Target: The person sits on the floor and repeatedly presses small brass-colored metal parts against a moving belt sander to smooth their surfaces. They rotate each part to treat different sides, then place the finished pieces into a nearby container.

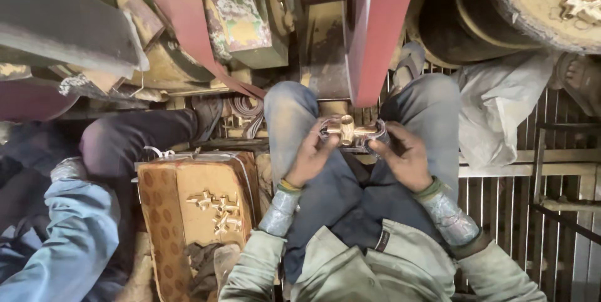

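Down in the lap, both hands grip one brass fitting (348, 130) between the knees: the left hand (311, 155) has its fingers (320, 131) curled shut on the near-left end, the right hand (404, 155) pinches the other end. Left of the knee, a cardboard box (164, 208) holds more brass fittings (216, 208). Beyond the fitting, a red belt (382, 32) runs up the machine.

Brass fitting (348, 130) between both hands
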